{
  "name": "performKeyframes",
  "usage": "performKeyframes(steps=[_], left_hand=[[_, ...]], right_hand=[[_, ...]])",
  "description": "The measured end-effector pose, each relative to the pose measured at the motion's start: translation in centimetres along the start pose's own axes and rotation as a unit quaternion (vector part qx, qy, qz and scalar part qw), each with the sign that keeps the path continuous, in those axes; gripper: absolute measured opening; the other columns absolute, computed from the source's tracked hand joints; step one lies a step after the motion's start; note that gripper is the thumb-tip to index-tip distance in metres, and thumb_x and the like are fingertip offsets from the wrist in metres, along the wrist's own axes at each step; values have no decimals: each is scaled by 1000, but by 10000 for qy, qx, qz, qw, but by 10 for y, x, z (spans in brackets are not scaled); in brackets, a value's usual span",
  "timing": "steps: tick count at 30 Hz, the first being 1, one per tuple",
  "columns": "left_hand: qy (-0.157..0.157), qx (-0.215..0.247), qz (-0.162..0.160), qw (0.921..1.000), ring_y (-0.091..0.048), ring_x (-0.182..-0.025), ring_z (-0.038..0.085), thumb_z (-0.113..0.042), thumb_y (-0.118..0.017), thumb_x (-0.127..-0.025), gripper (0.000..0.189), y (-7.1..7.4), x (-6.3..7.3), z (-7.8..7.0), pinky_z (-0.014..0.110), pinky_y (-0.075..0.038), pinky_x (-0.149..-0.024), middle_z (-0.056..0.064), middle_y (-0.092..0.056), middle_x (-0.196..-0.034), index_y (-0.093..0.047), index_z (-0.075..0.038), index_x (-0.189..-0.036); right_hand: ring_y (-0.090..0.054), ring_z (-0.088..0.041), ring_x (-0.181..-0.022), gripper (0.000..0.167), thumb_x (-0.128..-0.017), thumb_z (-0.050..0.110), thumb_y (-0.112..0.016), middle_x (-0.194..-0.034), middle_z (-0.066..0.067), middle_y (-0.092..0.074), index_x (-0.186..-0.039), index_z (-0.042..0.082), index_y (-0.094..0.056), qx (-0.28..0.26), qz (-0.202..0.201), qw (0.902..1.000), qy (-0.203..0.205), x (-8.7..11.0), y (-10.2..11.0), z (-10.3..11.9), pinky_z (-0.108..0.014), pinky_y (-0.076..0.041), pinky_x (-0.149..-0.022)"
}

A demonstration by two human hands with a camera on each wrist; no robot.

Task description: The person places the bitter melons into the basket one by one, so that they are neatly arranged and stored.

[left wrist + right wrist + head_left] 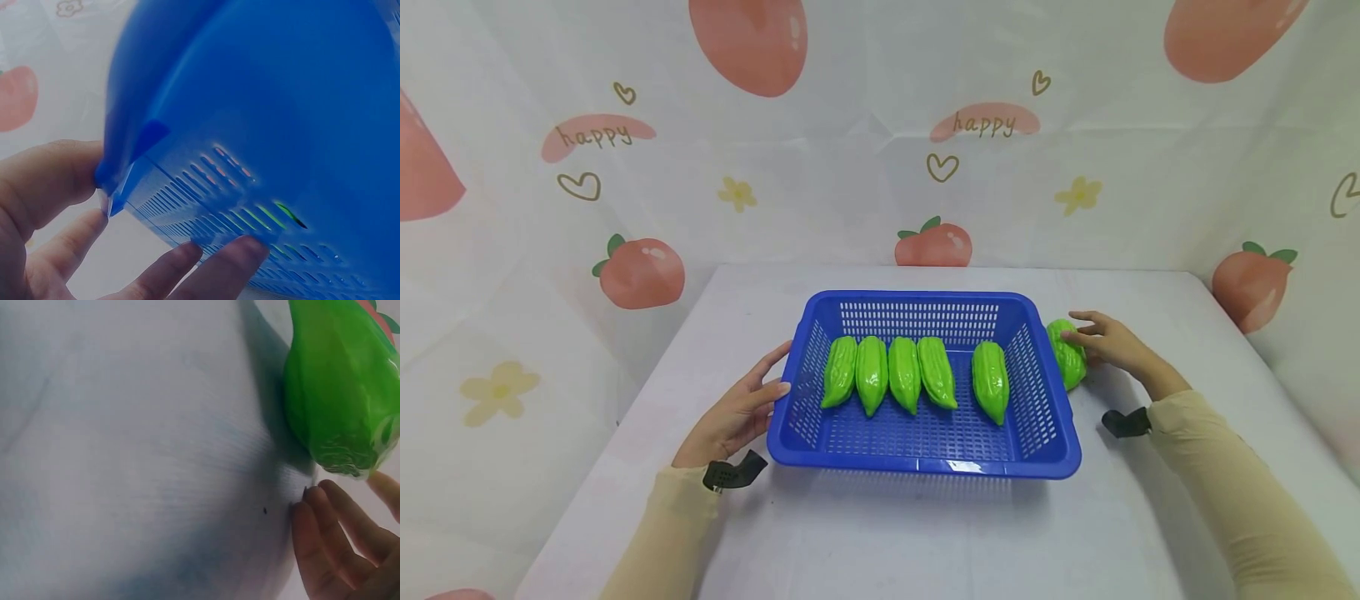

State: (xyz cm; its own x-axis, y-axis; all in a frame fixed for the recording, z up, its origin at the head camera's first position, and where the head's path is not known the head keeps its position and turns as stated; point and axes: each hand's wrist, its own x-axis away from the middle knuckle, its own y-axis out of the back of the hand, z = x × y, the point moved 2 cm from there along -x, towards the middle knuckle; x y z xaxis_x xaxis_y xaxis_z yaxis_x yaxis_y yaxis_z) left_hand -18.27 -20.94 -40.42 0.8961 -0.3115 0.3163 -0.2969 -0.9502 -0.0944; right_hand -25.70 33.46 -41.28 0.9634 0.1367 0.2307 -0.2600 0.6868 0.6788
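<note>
A blue perforated plastic basket stands in the middle of the table. Inside it, several bright green bitter melons lie side by side toward the left, and one more bitter melon lies apart on the right. My left hand pinches the basket's left rim between thumb and finger, its other fingers against the slotted side wall. Just outside the basket's right wall lies a green bitter melon. Over it reaches my right hand, fingers extended; in the right wrist view, the fingers lie right by the melon's end.
The basket rests on a white-covered table. Behind it hangs a white cloth printed with fruit, hearts and flowers. Black wrist devices sit at both sleeve cuffs, the left one close to the basket's front left corner.
</note>
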Motion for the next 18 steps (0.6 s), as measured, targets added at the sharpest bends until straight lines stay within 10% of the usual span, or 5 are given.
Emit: performKeyframes(steps=[18], left_hand=[[21,-39,30,10000,-67,-102,21,-24,-61,-96,72,0,1,-1,37,-57,-86,8,-57,-124,-19,-42,-152]], right_hand=[[-57,-45,-112,76,-95,42,-57,-136,-41,-41,-148,-2,-27,4,413,9991,-115,-4,7,6,-48,-55,-88]])
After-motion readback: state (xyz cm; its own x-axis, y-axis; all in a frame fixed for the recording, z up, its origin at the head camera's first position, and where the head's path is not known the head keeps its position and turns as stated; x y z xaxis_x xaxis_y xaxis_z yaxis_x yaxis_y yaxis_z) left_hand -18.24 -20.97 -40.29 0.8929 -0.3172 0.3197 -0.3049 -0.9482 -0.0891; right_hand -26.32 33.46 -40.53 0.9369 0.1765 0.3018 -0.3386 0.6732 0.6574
